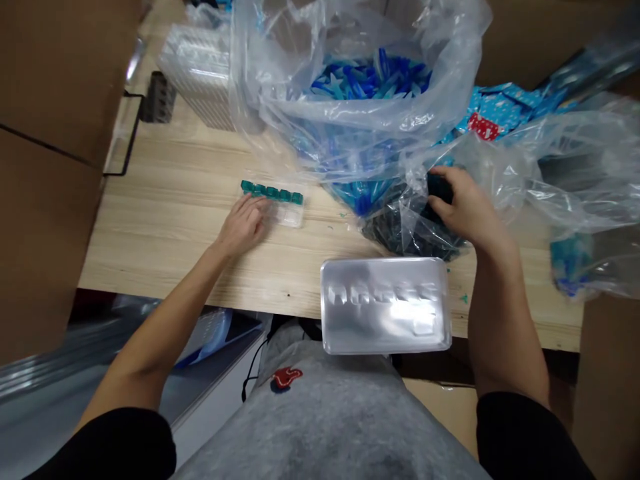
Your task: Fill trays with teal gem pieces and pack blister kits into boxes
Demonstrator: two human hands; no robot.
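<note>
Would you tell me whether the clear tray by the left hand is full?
The tray is partly filled: teal pieces line its far edge; nearer cells look bare.

Clear tray [289, 217] — teal pieces [271, 192] in far row; dark pieces [410, 239] in plastic bag [425, 157]

A cramped packing workshop

This reads as a small packing room, a place of bulk work rather than a home. Brown cardboard cartons [50, 133] wall off the left of the frame, and another stands at lower right [607, 393]. Across the middle runs a pale wood-grain workbench [165, 207]. At top centre, a big clear plastic bag [440, 80] holds loose blue plastic pieces [370, 83] by the heap, with a stack of clear moulded trays [197, 73] at upper left. A silver-coloured moulded tray [385, 305] sits at the bench's near edge, and a small tray of teal pieces [273, 203] lies left of centre: stock in quantity, all of it within reach of one seat.
</note>
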